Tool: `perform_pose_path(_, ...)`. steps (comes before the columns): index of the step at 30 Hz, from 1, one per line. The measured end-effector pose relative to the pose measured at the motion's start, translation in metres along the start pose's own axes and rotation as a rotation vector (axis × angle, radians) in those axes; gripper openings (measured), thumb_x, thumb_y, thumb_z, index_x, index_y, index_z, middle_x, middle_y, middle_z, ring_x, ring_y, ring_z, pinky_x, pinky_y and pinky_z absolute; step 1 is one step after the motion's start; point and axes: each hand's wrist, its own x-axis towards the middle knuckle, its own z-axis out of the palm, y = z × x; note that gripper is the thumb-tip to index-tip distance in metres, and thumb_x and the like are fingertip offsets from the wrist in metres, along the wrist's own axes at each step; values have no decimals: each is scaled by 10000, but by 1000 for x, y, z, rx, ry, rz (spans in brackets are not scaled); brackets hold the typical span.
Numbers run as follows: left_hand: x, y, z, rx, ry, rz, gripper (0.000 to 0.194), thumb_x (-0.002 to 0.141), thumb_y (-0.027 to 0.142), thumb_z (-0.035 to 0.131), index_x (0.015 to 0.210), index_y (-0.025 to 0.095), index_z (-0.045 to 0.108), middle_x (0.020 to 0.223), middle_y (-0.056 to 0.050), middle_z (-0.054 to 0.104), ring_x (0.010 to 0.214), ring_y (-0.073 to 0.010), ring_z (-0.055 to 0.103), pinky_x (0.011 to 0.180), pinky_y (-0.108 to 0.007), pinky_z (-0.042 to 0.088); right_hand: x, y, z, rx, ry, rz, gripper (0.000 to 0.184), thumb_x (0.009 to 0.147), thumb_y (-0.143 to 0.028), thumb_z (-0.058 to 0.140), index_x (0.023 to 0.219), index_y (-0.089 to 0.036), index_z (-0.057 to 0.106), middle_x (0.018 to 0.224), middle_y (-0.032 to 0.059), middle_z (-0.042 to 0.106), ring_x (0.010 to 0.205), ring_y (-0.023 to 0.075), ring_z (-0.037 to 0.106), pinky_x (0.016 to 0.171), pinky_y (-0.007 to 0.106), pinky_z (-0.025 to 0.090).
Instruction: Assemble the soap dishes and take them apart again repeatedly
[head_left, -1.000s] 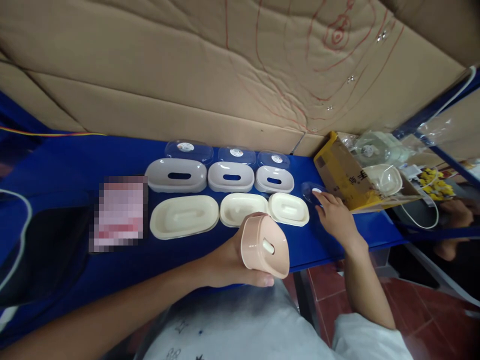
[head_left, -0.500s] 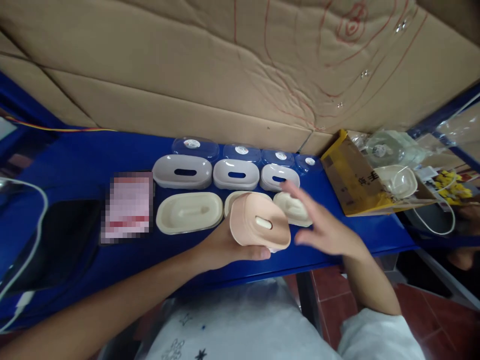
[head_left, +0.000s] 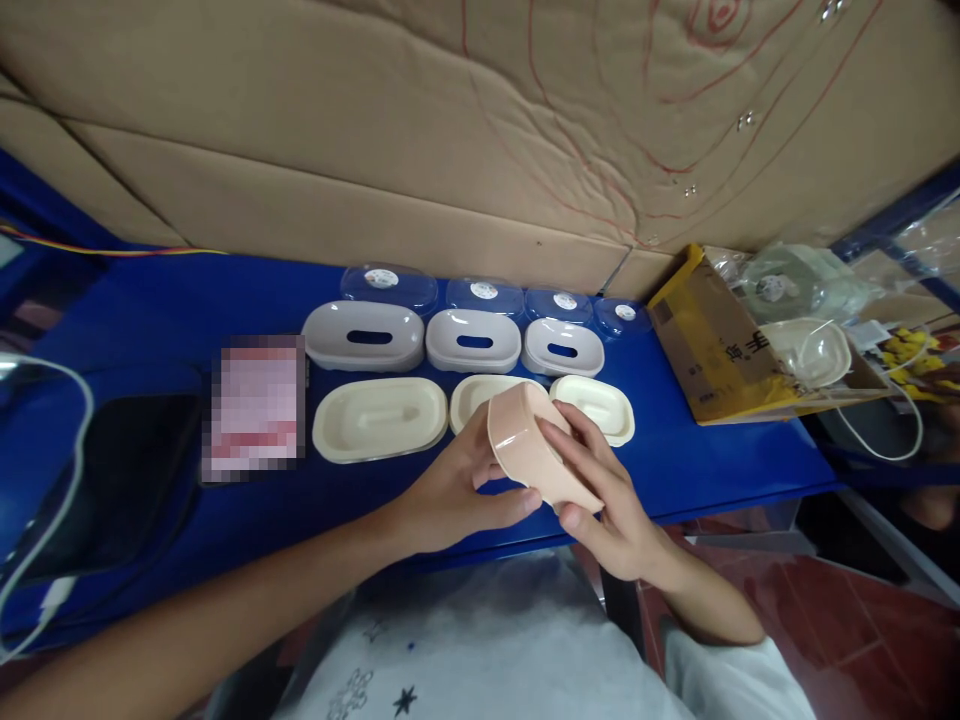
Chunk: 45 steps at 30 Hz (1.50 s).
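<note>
Between my two hands is a peach-pink oval plastic dish [head_left: 516,432], tilted on its side above the table's front part. My left hand [head_left: 439,505] grips its left end, thumb along the lower rim. The fingers of my right hand [head_left: 619,515] lie over its right side and face, with the thumb near the lower rim. Just behind it sit cream oval trays: a long one [head_left: 381,440] on the left, a middle one [head_left: 472,395] partly hidden by the pink dish, and a small one [head_left: 607,410] on the right.
Three light-grey slotted oval dishes [head_left: 364,355] stand behind the trays, with several transparent lids [head_left: 412,290] at the back. A blurred pink-screened device [head_left: 255,410] and a black pad [head_left: 135,480] lie left. An open cardboard box [head_left: 709,350] stands right, before a cardboard wall [head_left: 300,120].
My right hand has come in from the right and closed on the pink dish. The dish has turned from showing its slotted face to showing its side wall.
</note>
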Motion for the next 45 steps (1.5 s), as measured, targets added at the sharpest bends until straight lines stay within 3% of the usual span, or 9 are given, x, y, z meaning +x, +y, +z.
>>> perform_pose_path(7, 0, 2, 4, 96, 76, 67, 685, 953, 349, 848, 1567, 246, 563, 1485, -148, 717, 1336, -328, 731, 1089, -448, 630, -5, 8, 24, -65, 132, 21, 643, 1106, -549, 560, 1721, -445, 402, 1851, 28, 269, 1683, 396, 324, 1330, 658, 357)
perform_pose_path(13, 4, 15, 2, 121, 99, 49, 300, 965, 411, 847, 1144, 175, 796, 1105, -93, 866, 1064, -263, 840, 976, -387, 687, -8, 9, 26, -283, 244, -5, 684, 1093, -539, 577, 1737, -439, 366, 1872, 34, 193, 1676, 447, 301, 1288, 740, 359)
perform_pose_path(17, 5, 23, 5, 75, 110, -30, 291, 938, 435, 879, 1037, 166, 828, 952, -59, 863, 888, -205, 843, 829, -312, 721, -12, 16, 25, -258, 254, 9, 669, 1095, -531, 568, 1730, -428, 388, 1868, 43, 215, 1673, 453, 308, 1282, 757, 351)
perform_pose_path(22, 6, 27, 3, 14, 284, -64, 283, 890, 422, 928, 906, 162, 817, 836, -38, 828, 808, -184, 824, 700, -259, 716, -15, 16, 32, -234, 306, 39, 637, 1110, -525, 502, 1730, -434, 389, 1875, 25, 205, 1664, 451, 331, 1261, 769, 367)
perform_pose_path(26, 7, 26, -1, -105, 191, -16, 343, 831, 460, 968, 911, 170, 801, 809, -10, 771, 677, -160, 748, 575, -282, 696, -11, 6, 37, -335, 324, -15, 714, 1074, -505, 551, 1749, -465, 323, 1893, -15, 91, 1674, 493, 285, 1246, 806, 341)
perform_pose_path(29, 7, 23, -2, -81, 137, 40, 339, 849, 440, 959, 883, 159, 771, 840, -26, 768, 702, -153, 740, 658, -283, 681, -10, 3, 40, -399, 349, -15, 792, 1046, -448, 583, 1769, -458, 261, 1896, -22, 49, 1686, 510, 241, 1245, 816, 332)
perform_pose_path(32, 6, 18, -2, 6, 165, 51, 328, 860, 424, 954, 908, 165, 759, 832, -29, 769, 768, -161, 749, 773, -291, 648, -10, 5, 41, -437, 341, -16, 838, 1019, -432, 607, 1773, -457, 244, 1897, -23, 22, 1680, 526, 243, 1233, 818, 341)
perform_pose_path(39, 6, 17, -1, 41, 111, 53, 344, 897, 462, 907, 895, 172, 724, 834, -30, 763, 773, -167, 748, 774, -305, 629, -8, 6, 43, -456, 361, -32, 843, 1009, -459, 638, 1767, -462, 269, 1895, -27, 18, 1641, 567, 288, 1196, 845, 348)
perform_pose_path(45, 9, 19, 3, -13, 249, 65, 282, 826, 271, 895, 770, 194, 629, 740, 33, 692, 690, -137, 707, 696, -267, 609, -21, 15, 45, -370, 342, 14, 766, 1033, -531, 575, 1752, -452, 323, 1885, -4, 121, 1659, 574, 254, 1183, 869, 375)
